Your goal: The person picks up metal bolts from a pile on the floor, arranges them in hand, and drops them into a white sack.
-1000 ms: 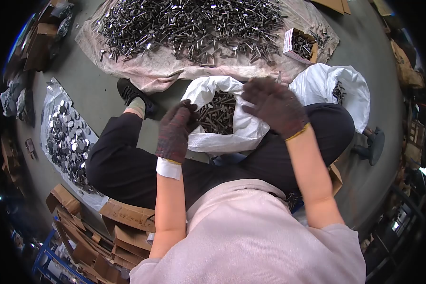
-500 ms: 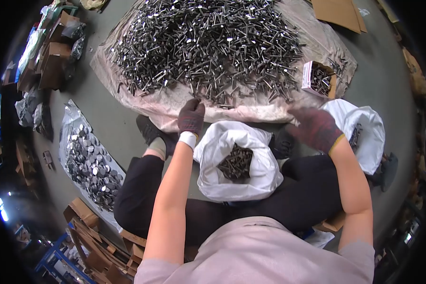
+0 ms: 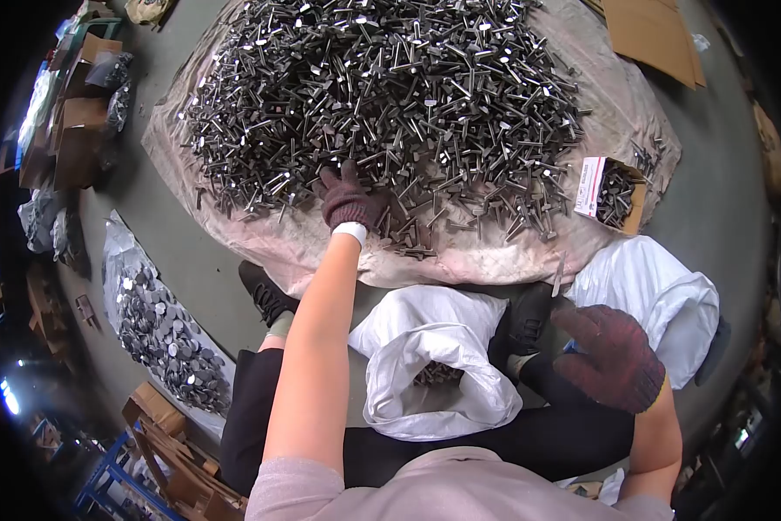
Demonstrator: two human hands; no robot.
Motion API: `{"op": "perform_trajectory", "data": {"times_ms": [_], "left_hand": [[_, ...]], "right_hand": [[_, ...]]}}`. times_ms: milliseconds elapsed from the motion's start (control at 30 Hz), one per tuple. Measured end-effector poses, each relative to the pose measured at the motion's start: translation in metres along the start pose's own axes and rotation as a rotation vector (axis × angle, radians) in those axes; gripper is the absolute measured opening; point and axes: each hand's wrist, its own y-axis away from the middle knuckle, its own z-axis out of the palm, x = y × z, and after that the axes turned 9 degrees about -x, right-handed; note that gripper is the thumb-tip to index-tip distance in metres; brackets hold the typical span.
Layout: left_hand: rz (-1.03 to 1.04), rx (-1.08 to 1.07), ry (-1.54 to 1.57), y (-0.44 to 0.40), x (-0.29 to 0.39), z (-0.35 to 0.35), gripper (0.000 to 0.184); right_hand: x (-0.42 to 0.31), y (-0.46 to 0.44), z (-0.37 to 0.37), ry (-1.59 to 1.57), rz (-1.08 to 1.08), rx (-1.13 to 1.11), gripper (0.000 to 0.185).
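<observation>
Pointing every way, long axes crossed, bolts (image 3: 390,113) lie by the left hand (image 3: 349,200).

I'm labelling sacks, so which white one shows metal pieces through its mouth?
The sack between the person's legs: dark metal pieces show in its open mouth. The other sack, near the right hand, shows none.

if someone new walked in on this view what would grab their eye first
Most likely the big heap of metal pieces at the top, spread over a pale, stained cloth, with the gloved left hand at its near edge. Next, perhaps, the open white sack below the cloth, the gloved right hand off to its right. Flat grey discs lie piled on plastic sheeting at the left.
</observation>
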Motion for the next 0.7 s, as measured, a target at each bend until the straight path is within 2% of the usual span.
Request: {"op": "perform_trajectory", "data": {"times_ms": [100,133,167,233,267,367,400,433,500,533,600,700], "left_hand": [[0.078,0.015,0.035,-0.001,-0.011,0.018,0.082],[0.116,0.035,0.056,0.004,-0.016,0.022,0.068],[0.120,0.037,0.055,0.009,-0.019,0.026,0.068],[0.255,0.179,0.000,0.018,-0.029,0.042,0.055],[0.236,0.115,0.097,0.024,-0.033,0.046,0.047],[0.245,0.082,0.169,0.043,-0.036,0.052,0.043],[0.240,-0.032,0.164,0.044,-0.038,0.047,0.060],[0.241,-0.031,0.163,0.047,-0.035,0.046,0.060],[0.206,-0.019,-0.092,0.061,-0.015,0.027,0.087],[0.207,-0.019,-0.091,0.058,-0.010,0.023,0.087],[0.059,-0.206,-0.005,0.047,-0.001,0.018,0.109],[0.046,-0.175,-0.025,0.049,0.003,0.026,0.109]], "right_hand": [[0.001,-0.001,0.001,-0.001,0.008,-0.049,0.051],[0.002,-0.001,0.001,-0.007,0.012,-0.074,0.051],[0.003,-0.001,0.001,-0.008,0.013,-0.070,0.051],[0.004,0.001,0.003,0.004,-0.041,-0.017,0.052],[0.003,0.002,0.003,0.001,-0.040,-0.018,0.052],[0.000,0.003,0.001,0.010,-0.009,-0.041,0.052],[0.000,0.004,0.001,0.014,-0.009,-0.045,0.052],[0.001,0.005,0.003,0.018,-0.008,-0.051,0.052],[0.001,0.005,0.005,0.017,-0.017,-0.041,0.052],[0.001,0.005,0.005,0.018,-0.025,-0.032,0.052],[-0.002,0.004,0.002,0.034,-0.012,-0.039,0.051],[-0.004,0.003,0.001,0.022,-0.021,-0.042,0.049]]}}
